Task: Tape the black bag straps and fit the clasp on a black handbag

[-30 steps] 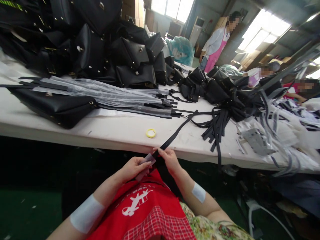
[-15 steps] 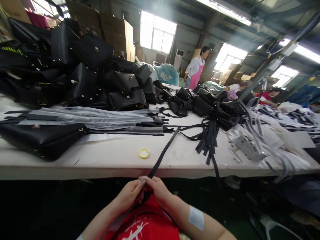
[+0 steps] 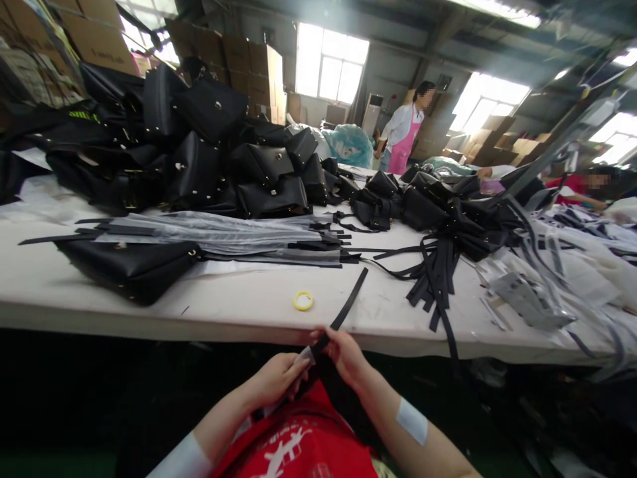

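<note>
A black strap [image 3: 351, 297] runs from above the table's front edge down into my two hands. My right hand [image 3: 347, 355] pinches it just off the edge. Lower and to the left, my left hand [image 3: 279, 380] is closed round the strap's lower stretch, where a pale, see-through piece like plastic sleeve shows at the fingertips. The strap's lower end is mostly hidden by my hands and the red apron [image 3: 298, 441]. Beyond the strap, a yellow tape ring [image 3: 303, 301] lies on the table.
The white table [image 3: 239, 312] bears a bundle of straps in clear plastic [image 3: 223, 232], a black bag [image 3: 134, 269] and loose black straps [image 3: 438, 272]. Black bags [image 3: 199, 139] are heaped behind. Plastic wrapping [image 3: 527, 299] lies at right. A person in a pink apron [image 3: 405, 143] stands beyond.
My hands have drawn apart along the strap, the right one moving up and right. Less strap now shows beyond my right hand. The view has swung left.
</note>
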Available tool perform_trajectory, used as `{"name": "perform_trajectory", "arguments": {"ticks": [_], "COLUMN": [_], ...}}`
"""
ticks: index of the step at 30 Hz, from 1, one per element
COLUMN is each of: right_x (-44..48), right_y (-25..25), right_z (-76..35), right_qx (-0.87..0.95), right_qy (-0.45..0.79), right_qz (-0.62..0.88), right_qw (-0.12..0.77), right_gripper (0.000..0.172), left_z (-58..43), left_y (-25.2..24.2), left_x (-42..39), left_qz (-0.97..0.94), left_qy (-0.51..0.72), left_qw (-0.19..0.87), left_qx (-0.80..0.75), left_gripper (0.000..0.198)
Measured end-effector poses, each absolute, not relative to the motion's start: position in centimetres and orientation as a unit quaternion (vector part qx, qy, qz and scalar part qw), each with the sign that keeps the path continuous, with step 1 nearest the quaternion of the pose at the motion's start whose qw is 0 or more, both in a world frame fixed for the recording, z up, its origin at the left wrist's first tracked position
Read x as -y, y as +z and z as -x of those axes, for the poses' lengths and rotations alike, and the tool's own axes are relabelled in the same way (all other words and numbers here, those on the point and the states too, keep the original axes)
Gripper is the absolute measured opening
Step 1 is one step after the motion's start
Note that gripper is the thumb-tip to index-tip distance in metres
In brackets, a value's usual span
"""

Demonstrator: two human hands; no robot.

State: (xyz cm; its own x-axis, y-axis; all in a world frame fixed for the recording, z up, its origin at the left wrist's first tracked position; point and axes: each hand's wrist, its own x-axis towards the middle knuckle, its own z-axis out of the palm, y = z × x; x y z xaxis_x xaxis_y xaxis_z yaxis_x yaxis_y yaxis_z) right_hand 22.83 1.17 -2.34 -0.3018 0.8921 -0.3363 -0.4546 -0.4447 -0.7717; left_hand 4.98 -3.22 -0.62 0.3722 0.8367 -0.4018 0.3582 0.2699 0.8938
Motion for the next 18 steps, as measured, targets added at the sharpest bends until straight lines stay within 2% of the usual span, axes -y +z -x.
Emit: {"name": "perform_trajectory", "arguments": {"ticks": [3, 5, 12, 16, 18], "right_x": [-3.8, -4.2, -0.1, -2.5, -3.4], "right_y": [-1.7, -1.7, -2.0, -0.6, -0.1], "right_z": [-25.4, -26.0, -22.3, -23.3, -23.6], "right_qx": [0.229, 0.247, 0.411, 0.331, 0.341], "right_qy": [0.716, 0.704, 0.759, 0.699, 0.661], "right_qz": [0.424, 0.429, 0.358, 0.418, 0.44], "right_qw": [0.506, 0.51, 0.356, 0.476, 0.503], "right_gripper": [0.041, 0.041, 0.04, 0.039, 0.039], "left_z": [-4.3, -4.1, -4.8, -4.4, -4.3], "left_y": [-0.9, -1.0, -0.1, 0.3, 0.3], "left_x": [4.0, 4.1, 2.8, 3.2, 3.5], "left_qz": [-0.576, -0.574, -0.571, -0.574, -0.568], "left_qy": [0.172, 0.169, 0.253, 0.247, 0.246], "left_qw": [0.61, 0.614, 0.606, 0.615, 0.62], "left_qx": [-0.516, -0.515, -0.493, -0.482, -0.482], "left_gripper": [0.072, 0.07, 0.068, 0.063, 0.063]}}
